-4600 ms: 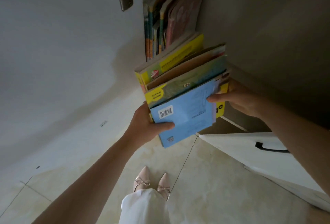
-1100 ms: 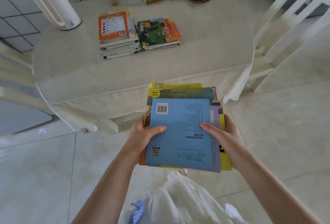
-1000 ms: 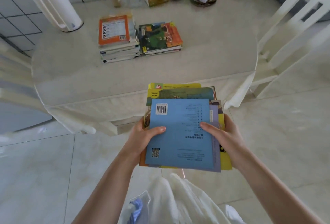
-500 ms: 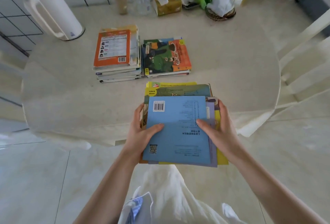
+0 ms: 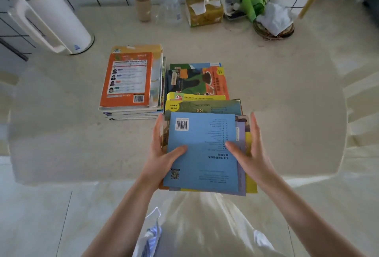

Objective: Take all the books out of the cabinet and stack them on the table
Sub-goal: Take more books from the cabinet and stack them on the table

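Observation:
I hold a bundle of books (image 5: 203,150) with a blue back cover on top, over the near edge of the round white table (image 5: 287,113). My left hand (image 5: 164,154) grips its left side, thumb on the cover. My right hand (image 5: 249,152) grips its right side, thumb on top. Two stacks lie on the table beyond the bundle. The taller left stack (image 5: 131,84) has an orange cover on top. The lower right stack (image 5: 199,78) shows a green and orange cover, and the bundle's far end overlaps its near edge.
A white kettle (image 5: 49,18) stands at the table's far left. Along the tiled wall sit a paper roll core (image 5: 143,7), a pump bottle (image 5: 170,8), a tissue box (image 5: 204,10) and a basket (image 5: 273,27). A white chair (image 5: 363,96) is on the right.
I carried the bundle from the cabinet to the table. In the last second it moved forward over the table's edge, up to the right stack.

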